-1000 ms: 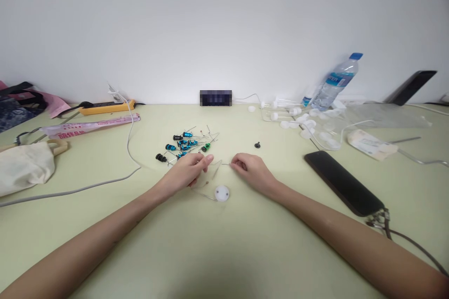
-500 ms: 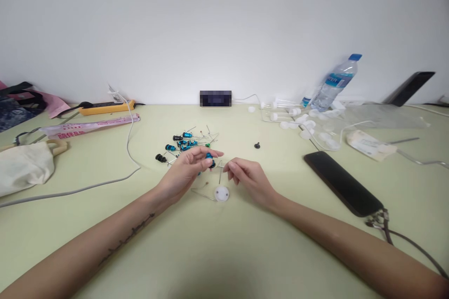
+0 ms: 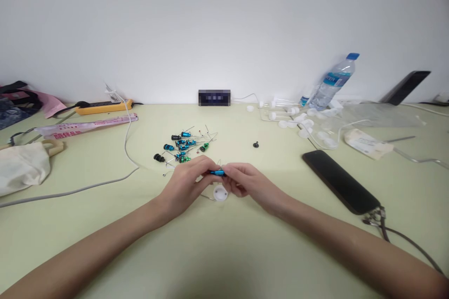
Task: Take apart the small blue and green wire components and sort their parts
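Observation:
A small blue metal cylinder lies level between my two hands above the table. My left hand pinches its left end between thumb and fingers. At the other end, the thumb and fingertips of my right hand close on it, the remaining fingers curled under. A thin bent wire sticks up just behind the fingertips; what it joins is hidden. Below the hands rests a round white disc with two dark spots, and a thin rod runs up to it from the left.
Behind my left hand lies a pile of blue, black and green metal parts with wires. A small black part sits right of it. Farther right are a phone, clear tubes with white caps and a water bottle. A grey cable crosses the left.
My hands have come together. The blue cylinder has turned level and moved slightly right and down, and my right fingers now meet its end. Green parts in the pile have come into view.

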Action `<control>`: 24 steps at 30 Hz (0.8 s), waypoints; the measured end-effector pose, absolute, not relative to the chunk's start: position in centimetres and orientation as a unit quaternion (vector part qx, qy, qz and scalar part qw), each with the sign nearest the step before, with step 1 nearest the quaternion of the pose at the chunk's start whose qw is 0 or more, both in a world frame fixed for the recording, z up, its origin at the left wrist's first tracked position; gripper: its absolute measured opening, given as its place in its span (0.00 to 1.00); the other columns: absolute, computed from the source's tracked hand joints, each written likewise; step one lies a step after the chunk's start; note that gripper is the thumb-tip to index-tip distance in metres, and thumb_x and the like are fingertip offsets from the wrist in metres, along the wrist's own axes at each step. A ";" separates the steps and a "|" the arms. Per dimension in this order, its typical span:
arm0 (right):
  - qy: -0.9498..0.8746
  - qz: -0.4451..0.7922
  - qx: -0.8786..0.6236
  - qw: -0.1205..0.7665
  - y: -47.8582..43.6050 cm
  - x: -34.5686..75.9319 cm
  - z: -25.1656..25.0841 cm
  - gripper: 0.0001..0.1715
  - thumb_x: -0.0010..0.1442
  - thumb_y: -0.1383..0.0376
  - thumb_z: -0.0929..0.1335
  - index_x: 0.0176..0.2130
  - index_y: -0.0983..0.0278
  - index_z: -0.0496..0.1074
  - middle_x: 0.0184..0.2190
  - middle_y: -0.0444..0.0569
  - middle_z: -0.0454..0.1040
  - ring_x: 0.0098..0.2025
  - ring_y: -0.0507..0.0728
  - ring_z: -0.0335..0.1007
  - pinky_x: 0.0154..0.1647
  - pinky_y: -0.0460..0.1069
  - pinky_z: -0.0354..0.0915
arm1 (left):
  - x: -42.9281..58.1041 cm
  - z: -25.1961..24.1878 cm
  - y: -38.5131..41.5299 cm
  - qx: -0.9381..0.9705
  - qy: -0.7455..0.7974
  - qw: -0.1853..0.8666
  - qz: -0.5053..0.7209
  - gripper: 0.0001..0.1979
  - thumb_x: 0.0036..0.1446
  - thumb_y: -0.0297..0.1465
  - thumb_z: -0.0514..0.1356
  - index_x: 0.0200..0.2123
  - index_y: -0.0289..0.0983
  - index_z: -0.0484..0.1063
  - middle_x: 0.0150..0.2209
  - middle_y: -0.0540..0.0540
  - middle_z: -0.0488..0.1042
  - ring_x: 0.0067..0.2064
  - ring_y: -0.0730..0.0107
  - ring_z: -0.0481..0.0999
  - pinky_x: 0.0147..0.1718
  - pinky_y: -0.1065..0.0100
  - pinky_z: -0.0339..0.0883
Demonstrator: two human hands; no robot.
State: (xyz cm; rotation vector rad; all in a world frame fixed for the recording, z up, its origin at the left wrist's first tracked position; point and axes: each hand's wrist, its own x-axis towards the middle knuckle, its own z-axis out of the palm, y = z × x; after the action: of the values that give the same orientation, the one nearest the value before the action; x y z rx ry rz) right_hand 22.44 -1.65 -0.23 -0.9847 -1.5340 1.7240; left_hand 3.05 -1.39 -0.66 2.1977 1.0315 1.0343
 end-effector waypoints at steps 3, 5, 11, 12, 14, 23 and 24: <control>-0.671 0.540 -0.382 0.336 -1.1 22.9 0.4 0.14 0.57 0.55 0.69 0.37 0.62 0.67 0.29 0.44 0.68 0.30 0.51 0.63 0.31 0.46 0.60 | 2.9 -0.3 -1.2 0.755 0.408 0.336 0.387 0.04 0.56 0.31 0.61 0.35 0.38 0.73 0.31 0.49 0.75 0.29 0.72 0.75 0.30 0.70 0.70; -0.687 0.510 -0.390 0.340 -0.8 23.2 0.7 0.20 0.54 0.57 0.72 0.44 0.60 0.66 0.40 0.47 0.70 0.35 0.53 0.67 0.35 0.48 0.63 | 2.9 -0.1 -1.1 0.729 0.412 0.373 0.399 0.04 0.54 0.30 0.62 0.35 0.38 0.73 0.30 0.49 0.76 0.27 0.72 0.76 0.28 0.69 0.71; -0.676 0.560 -0.382 0.290 -1.1 23.2 0.7 0.28 0.65 0.50 0.57 0.27 0.66 0.68 0.22 0.47 0.70 0.24 0.50 0.65 0.25 0.46 0.60 | 3.1 0.1 -1.2 0.745 0.404 0.345 0.404 0.03 0.52 0.29 0.64 0.33 0.38 0.75 0.29 0.49 0.76 0.31 0.69 0.77 0.31 0.69 0.73; -0.683 0.549 -0.384 0.291 -1.1 23.2 0.8 0.27 0.65 0.50 0.58 0.26 0.66 0.68 0.21 0.46 0.69 0.23 0.50 0.65 0.25 0.46 0.59 | 3.1 0.1 -1.1 0.744 0.405 0.346 0.403 0.03 0.52 0.29 0.64 0.33 0.38 0.75 0.29 0.49 0.76 0.30 0.70 0.77 0.31 0.68 0.74; -0.694 0.512 -0.399 0.311 -1.0 23.3 1.1 0.18 0.60 0.53 0.66 0.30 0.65 0.69 0.26 0.45 0.71 0.26 0.50 0.65 0.27 0.45 0.60 | 3.2 0.1 -1.1 0.734 0.408 0.363 0.405 0.04 0.52 0.29 0.64 0.33 0.37 0.74 0.29 0.49 0.76 0.29 0.70 0.77 0.30 0.68 0.74; -0.701 0.500 -0.411 0.299 -0.8 23.4 1.3 0.24 0.63 0.50 0.61 0.26 0.65 0.68 0.23 0.45 0.70 0.24 0.50 0.64 0.26 0.45 0.60 | 3.4 -0.2 -1.4 0.760 0.398 0.318 0.404 0.04 0.52 0.30 0.64 0.33 0.38 0.73 0.31 0.48 0.75 0.32 0.70 0.76 0.31 0.69 0.73; -0.703 0.483 -0.418 0.313 -0.8 23.5 1.3 0.20 0.61 0.51 0.64 0.29 0.64 0.69 0.26 0.45 0.71 0.26 0.50 0.65 0.27 0.45 0.61 | 3.4 -0.2 -1.4 0.756 0.399 0.321 0.407 0.05 0.52 0.31 0.64 0.33 0.38 0.73 0.31 0.48 0.75 0.32 0.70 0.76 0.31 0.69 0.73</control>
State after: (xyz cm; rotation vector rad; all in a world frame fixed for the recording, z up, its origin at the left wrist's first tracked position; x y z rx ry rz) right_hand 23.46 -0.75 1.35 -1.1022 -1.8544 1.2744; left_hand 3.39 -1.36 -0.25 1.9871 1.0480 1.0698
